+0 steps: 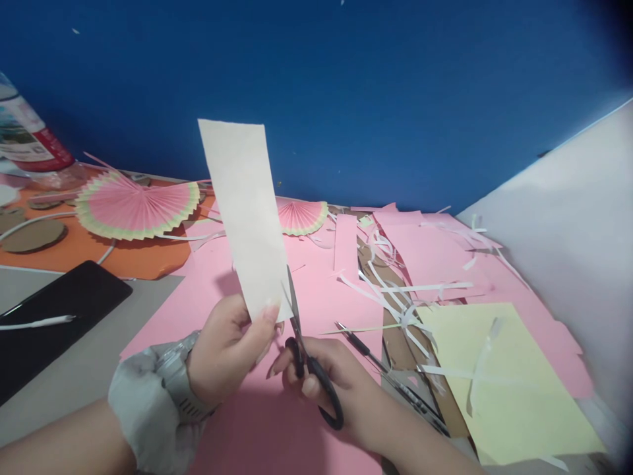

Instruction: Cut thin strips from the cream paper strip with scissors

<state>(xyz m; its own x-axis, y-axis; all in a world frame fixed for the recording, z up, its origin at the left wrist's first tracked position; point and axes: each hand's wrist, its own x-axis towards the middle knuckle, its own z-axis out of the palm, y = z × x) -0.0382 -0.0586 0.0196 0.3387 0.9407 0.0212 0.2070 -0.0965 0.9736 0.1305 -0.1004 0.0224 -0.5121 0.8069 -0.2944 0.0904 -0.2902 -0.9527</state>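
Upright in my left hand [232, 349] is a long pale strip of paper [247, 211], pinched near its bottom end between thumb and fingers. My right hand [336, 376] grips black-handled scissors [324, 386], fingers through the loops. Their blades are parted and point upward at the strip's lower right edge; whether they are biting into it I cannot tell. Beneath both hands lies a large pink sheet [277, 429]. A grey scrunchie [143, 409] and a watch band [180, 376] circle my left wrist.
Pleated pink paper fans [141, 204] with yellow-green rims lie at the back left, near a plastic bottle [32, 138]. A black phone [64, 316] rests at left. To the right are a pen [359, 342], white paper offcuts [395, 297] and a yellow sheet [524, 409]. A blue wall [346, 92] stands behind.
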